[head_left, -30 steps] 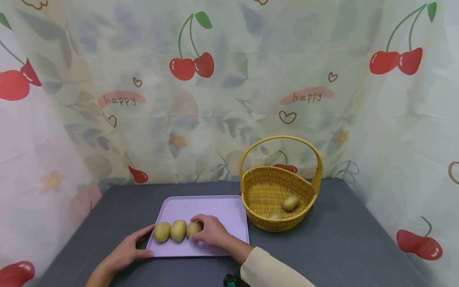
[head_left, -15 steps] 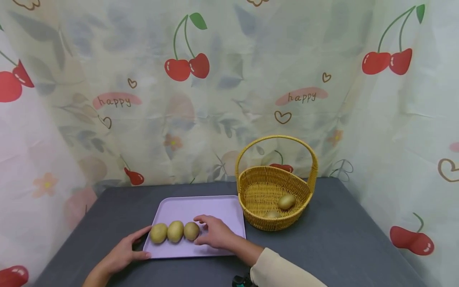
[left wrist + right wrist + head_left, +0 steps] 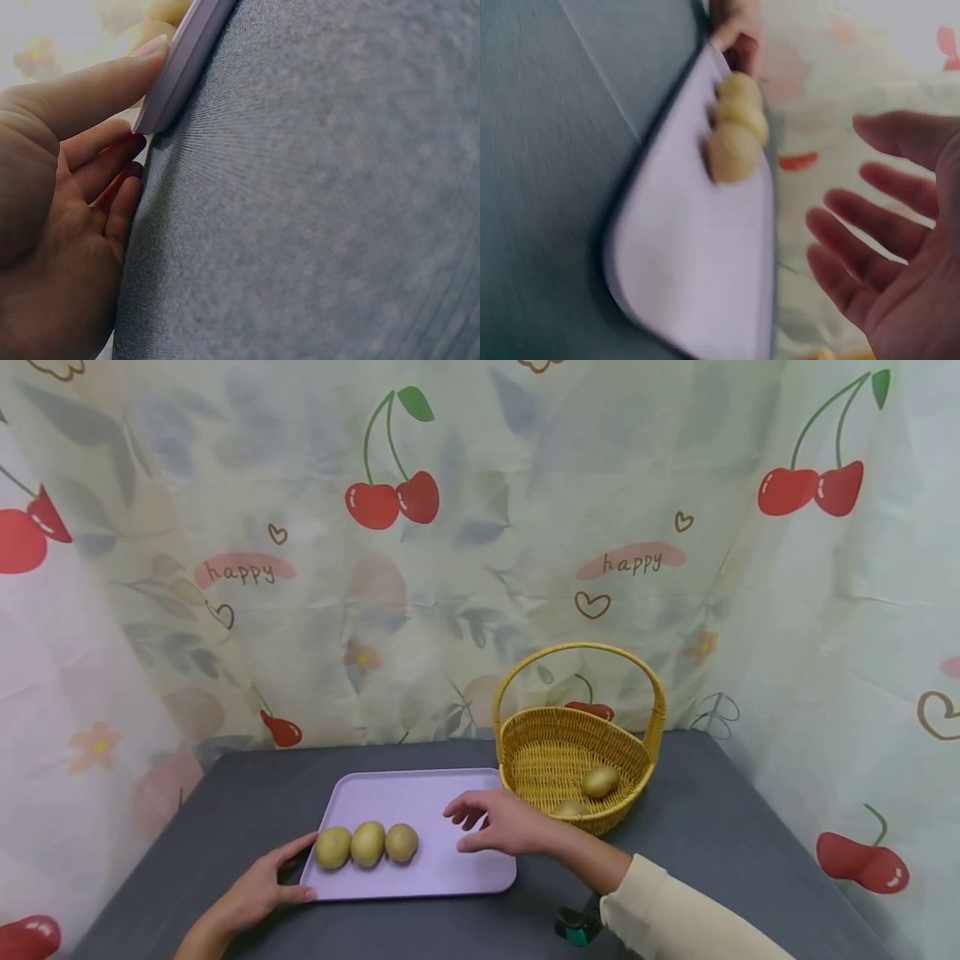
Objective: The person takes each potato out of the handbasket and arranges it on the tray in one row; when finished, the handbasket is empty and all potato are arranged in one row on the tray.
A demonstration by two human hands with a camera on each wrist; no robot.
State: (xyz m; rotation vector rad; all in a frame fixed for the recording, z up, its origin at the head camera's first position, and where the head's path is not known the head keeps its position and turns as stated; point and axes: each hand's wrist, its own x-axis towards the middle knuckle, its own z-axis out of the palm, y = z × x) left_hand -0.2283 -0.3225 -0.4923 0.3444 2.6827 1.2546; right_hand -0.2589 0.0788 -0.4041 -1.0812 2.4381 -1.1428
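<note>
Three brownish-green kiwifruits (image 3: 367, 844) stand in a row on the left part of a lilac tray (image 3: 420, 793). At the tray's front left corner my left hand (image 3: 258, 885) holds the edge; the left wrist view shows the thumb (image 3: 112, 86) on the rim and the other fingers beyond it. My right hand (image 3: 506, 822) hovers over the tray's right side, apart from the kiwifruits. Its fingers (image 3: 862, 225) are loosely bent with nothing between them. Just behind that hand is a wicker basket (image 3: 540, 752) with two kiwifruits (image 3: 601, 782) visible inside, one partly hidden by the rim.
A dark grey cloth (image 3: 712, 843) covers the table. The basket's tall arched handle (image 3: 577, 646) rises at the back right. Behind and at both sides hangs a curtain (image 3: 465, 568) printed with cherries.
My right hand has let go of the rightmost kiwifruit and moved right and up, toward the basket. The left hand stays at the tray edge, and the kiwifruits keep their row.
</note>
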